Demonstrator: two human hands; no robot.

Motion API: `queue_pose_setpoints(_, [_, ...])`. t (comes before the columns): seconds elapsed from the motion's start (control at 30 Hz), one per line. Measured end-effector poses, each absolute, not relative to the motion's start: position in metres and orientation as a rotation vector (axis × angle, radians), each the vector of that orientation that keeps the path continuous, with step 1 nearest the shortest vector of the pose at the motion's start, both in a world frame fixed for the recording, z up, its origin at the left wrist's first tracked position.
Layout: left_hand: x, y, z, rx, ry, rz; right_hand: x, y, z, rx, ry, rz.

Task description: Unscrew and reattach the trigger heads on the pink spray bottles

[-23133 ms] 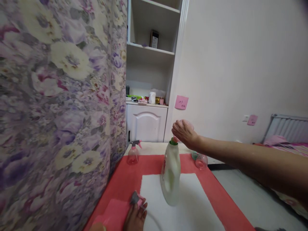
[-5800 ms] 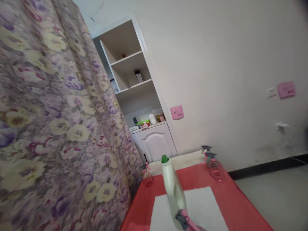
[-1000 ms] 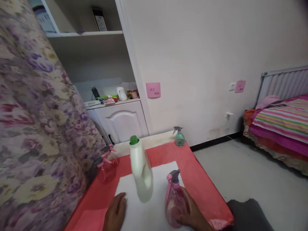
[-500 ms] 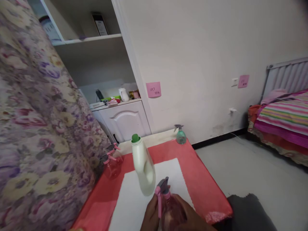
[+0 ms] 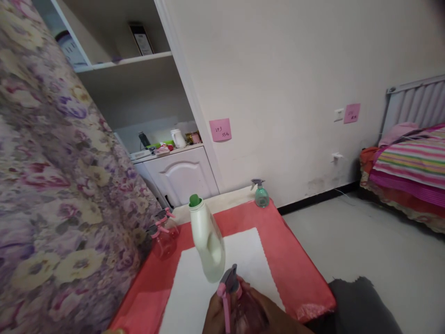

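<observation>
A pink spray bottle (image 5: 243, 311) with a grey and pink trigger head (image 5: 227, 280) is held low at the bottom edge of the view. My left hand (image 5: 212, 319) is wrapped round its neck side, and my right hand (image 5: 276, 317) is closed round its body. Just beyond it a white detergent bottle (image 5: 207, 248) with a green cap stands on a white cloth (image 5: 189, 292). The cloth lies on the red table cover (image 5: 299, 278).
Two pink spray bottles (image 5: 163, 236) stand at the table's left edge by a floral curtain (image 5: 62, 185). A green spray bottle (image 5: 260, 195) is at the far corner. A white cupboard (image 5: 181, 174) with shelves is behind, and a bed (image 5: 410, 171) is at the right.
My left hand has left the white cloth and joined my right hand on the pink spray bottle. The bottle has moved left and closer to me.
</observation>
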State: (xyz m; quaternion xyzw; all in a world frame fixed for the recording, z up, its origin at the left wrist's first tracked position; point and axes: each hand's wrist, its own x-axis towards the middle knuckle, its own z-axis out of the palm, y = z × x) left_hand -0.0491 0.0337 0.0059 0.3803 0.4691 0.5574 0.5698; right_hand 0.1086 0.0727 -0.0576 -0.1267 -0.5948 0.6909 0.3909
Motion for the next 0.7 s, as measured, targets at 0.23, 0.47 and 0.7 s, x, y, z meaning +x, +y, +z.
queue_pose_setpoints(0.23, [-0.047,0.028,0.010,0.869,1.148,1.339,0.107,0.070,-0.056,-0.367,-1.543,1.711])
queue_pose_setpoints(0.47, [-0.053,0.038,-0.014,0.952,1.099,1.358,0.104,0.067,-0.042,-0.334,-1.525,1.744])
queue_pose_setpoints(0.7, [-0.052,0.036,-0.011,0.981,1.187,1.371,0.111,0.066,-0.032,-0.441,-1.626,1.737])
